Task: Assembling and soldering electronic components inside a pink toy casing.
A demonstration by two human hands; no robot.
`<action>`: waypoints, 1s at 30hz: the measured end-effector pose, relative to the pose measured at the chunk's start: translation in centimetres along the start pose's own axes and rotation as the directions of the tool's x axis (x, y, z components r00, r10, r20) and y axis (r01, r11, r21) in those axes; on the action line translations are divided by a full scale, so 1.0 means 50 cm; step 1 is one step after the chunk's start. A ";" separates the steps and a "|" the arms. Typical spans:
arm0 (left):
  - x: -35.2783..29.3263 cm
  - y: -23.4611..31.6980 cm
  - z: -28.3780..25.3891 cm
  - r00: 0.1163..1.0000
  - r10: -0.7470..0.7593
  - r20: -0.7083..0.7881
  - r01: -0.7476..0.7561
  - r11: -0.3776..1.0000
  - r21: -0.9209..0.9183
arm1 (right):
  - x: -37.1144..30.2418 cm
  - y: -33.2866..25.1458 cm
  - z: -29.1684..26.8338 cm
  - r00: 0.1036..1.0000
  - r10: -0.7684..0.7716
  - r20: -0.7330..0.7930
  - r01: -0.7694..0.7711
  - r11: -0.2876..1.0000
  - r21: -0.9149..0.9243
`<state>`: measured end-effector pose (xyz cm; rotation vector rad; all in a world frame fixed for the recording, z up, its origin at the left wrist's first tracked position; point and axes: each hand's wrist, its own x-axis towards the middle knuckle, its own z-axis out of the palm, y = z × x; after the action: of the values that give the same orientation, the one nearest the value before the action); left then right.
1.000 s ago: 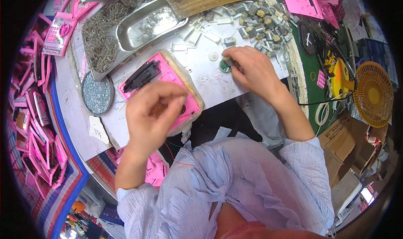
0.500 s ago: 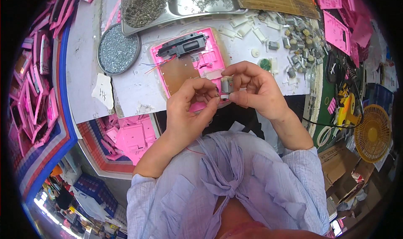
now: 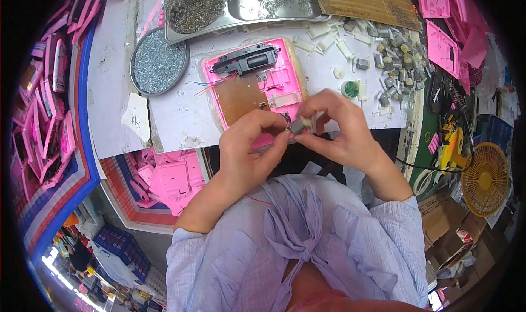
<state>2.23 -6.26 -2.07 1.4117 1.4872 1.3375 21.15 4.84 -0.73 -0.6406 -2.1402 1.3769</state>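
Observation:
A small grey motor (image 3: pixel 297 127) with a pale end sits in the fingertips of my right hand (image 3: pixel 345 131), just over the near edge of an open pink plastic case (image 3: pixel 299 81). Against the motor's other end, my left hand (image 3: pixel 244 142) is closed in a pinch; whatever lies between its fingertips is too small to make out. Inside the case are a black mechanism (image 3: pixel 246 61), a brown circuit board (image 3: pixel 239 101) and a whitish holder (image 3: pixel 286 99). Red and blue wires come out at its left side.
A round tray of small screws (image 3: pixel 160 61) stands left of the case. Behind is a metal tray (image 3: pixel 235 23) with small springs. Grey motors (image 3: pixel 392 65) and white plastic pieces lie at right, beside a green round piece (image 3: pixel 349 88). Pink shells (image 3: pixel 55 120) are heaped far left.
The motor has turned from upright to tilted in my right fingers. My right hand has rolled slightly, and my left fingertips have moved against the motor. The view has shifted a little.

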 end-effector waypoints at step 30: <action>-0.010 -0.007 -0.039 0.989 0.146 -0.029 -0.142 0.983 0.114 | 0.014 0.024 0.014 0.884 -0.467 0.008 0.460 0.867 -0.192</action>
<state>0.35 -7.11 -2.03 1.5999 1.5297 1.3926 20.30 5.23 -1.96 -0.1879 -2.2184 0.9001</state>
